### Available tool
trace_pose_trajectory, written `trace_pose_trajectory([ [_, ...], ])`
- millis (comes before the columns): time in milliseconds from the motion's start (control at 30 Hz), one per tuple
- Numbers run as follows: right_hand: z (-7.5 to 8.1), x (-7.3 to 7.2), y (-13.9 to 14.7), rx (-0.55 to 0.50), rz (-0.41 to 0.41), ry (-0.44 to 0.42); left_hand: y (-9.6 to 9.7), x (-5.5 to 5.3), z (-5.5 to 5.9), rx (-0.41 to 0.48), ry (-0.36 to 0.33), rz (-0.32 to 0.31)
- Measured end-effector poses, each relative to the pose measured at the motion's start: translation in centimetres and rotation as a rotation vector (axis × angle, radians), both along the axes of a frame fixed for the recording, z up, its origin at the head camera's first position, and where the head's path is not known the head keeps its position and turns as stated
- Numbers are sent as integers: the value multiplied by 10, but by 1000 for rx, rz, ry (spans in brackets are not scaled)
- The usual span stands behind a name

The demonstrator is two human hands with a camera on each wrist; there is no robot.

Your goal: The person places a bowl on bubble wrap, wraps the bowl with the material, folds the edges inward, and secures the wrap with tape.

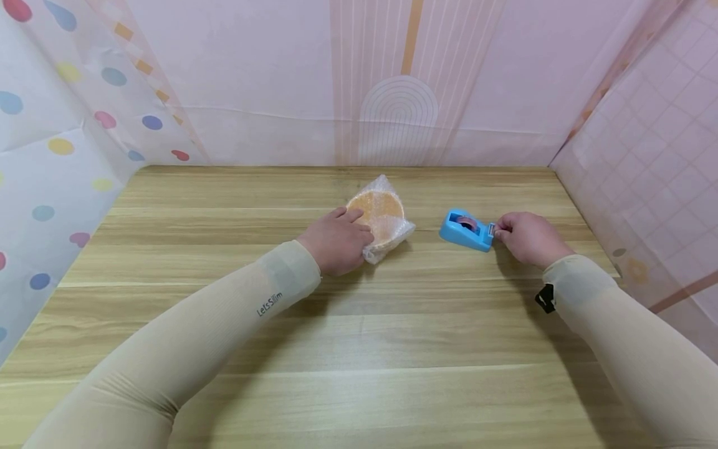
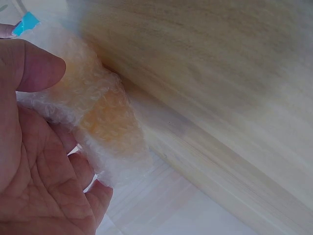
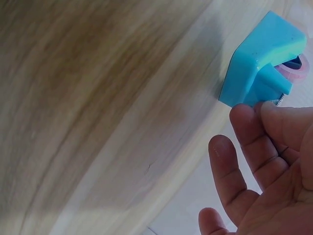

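Observation:
A flat, round orange item in bubble wrap [image 1: 382, 212] lies near the middle of the wooden table. My left hand [image 1: 340, 242] holds this package at its left edge; in the left wrist view the thumb [image 2: 43, 69] is on one side and curled fingers are on the other. To the right stands a light-blue tape dispenser [image 1: 467, 231] with a pinkish tape roll [image 1: 466, 222] in it. At its serrated cutter [image 3: 280, 100], my right hand [image 1: 530, 239] pinches the tape end between thumb and index finger. The tape end itself is mostly hidden by the fingertips.
The wood-grain table [image 1: 359, 349] reaches back to a pink patterned sheet [image 1: 258, 81]. A dotted sheet [image 1: 62, 181] borders the left side and a grid-patterned one [image 1: 662, 137] the right.

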State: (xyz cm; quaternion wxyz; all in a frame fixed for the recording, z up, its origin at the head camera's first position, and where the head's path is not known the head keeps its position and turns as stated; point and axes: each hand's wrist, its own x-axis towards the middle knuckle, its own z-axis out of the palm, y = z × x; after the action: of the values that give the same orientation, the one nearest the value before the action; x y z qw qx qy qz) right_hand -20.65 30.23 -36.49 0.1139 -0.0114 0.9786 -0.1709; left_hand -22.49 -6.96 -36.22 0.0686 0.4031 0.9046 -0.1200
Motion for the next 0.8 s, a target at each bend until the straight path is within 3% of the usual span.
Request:
trace_pose_trajectory([
  [433,-3,-5,8,-44,18,-26,-1,1,1,9,0,-5],
  [800,-2,-6,4,20,30,-13,-1,0,0,14,2,-4],
])
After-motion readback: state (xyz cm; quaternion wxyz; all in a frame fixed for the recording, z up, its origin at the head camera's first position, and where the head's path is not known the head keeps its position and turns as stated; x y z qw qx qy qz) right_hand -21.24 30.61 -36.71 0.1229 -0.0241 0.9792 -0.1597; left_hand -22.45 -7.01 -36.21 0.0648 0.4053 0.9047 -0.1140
